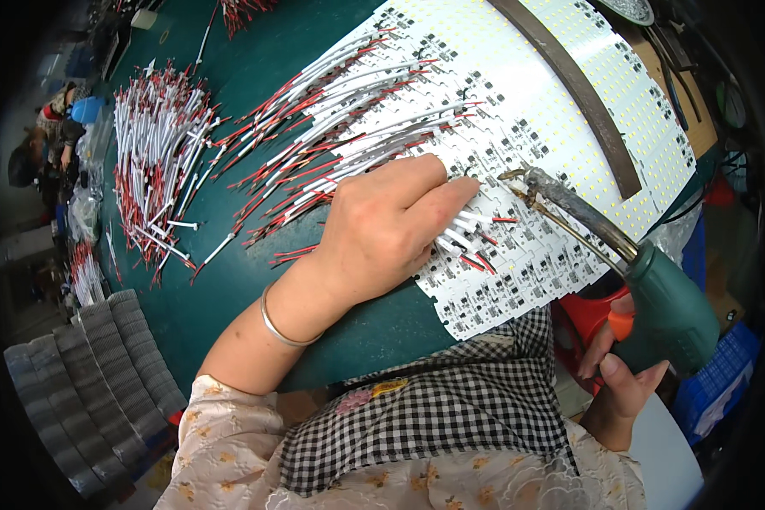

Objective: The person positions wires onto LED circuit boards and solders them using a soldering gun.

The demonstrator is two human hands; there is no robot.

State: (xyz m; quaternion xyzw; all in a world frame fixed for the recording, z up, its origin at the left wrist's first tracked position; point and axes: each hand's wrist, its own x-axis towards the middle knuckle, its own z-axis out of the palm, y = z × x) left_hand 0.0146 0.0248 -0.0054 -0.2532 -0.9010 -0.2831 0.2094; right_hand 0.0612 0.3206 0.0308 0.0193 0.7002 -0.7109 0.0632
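Loose wire bundle [157,153] left of the board panel [561,110], more wires [340,102] across the panel's left edge

A dark green worktable [255,76] carries everything. Under and beyond the left hand [382,229] lies a white panel of LED circuit boards [518,110], crossed by a curved dark metal bar [582,93] well beyond the fingers. Red-and-white wire leads [340,110] fan over the panel's edge just beyond the knuckles. Farther to the hand's left sits a loose heap of the same cut wires [157,153]
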